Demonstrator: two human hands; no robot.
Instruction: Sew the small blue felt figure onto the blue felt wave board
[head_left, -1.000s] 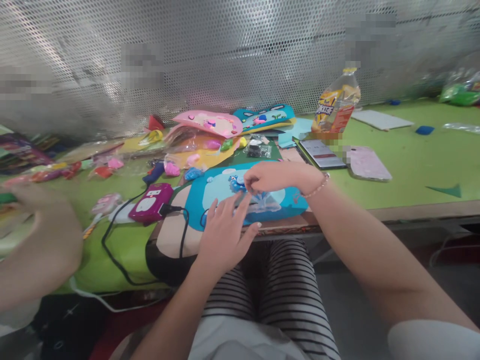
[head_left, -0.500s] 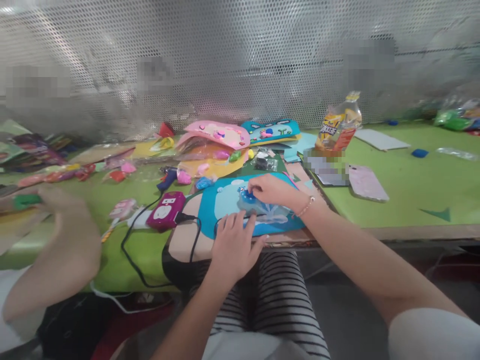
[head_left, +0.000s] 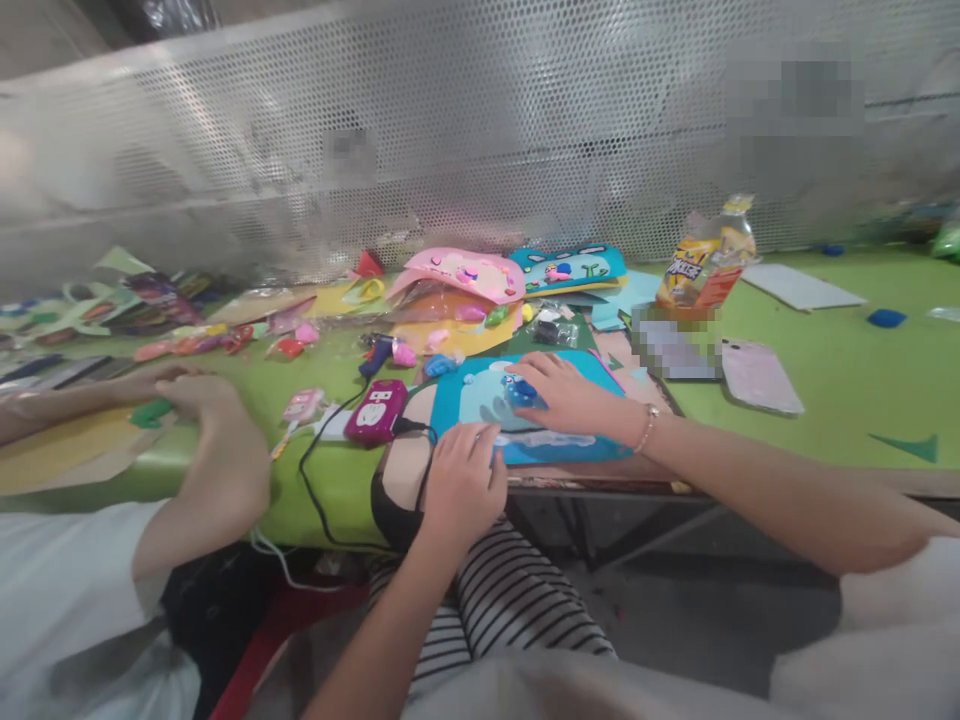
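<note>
A blue felt sheet lies at the near edge of the green table, with a small blue felt figure on it. My right hand lies over the sheet, fingers pressed down on the blue figure. My left hand rests at the sheet's near edge with its fingers curled down onto it; whether it holds anything is hidden.
A magenta device with a black cable sits left of the sheet. Pink and blue felt pieces, small clay bits, a bottle and a phone lie behind. Another person's hands work at the left. A perforated metal wall stands behind.
The view has lifted and shifted. My right hand went from pinching the blue figure to pressing on it. My left hand's fingers curled in at the sheet's edge.
</note>
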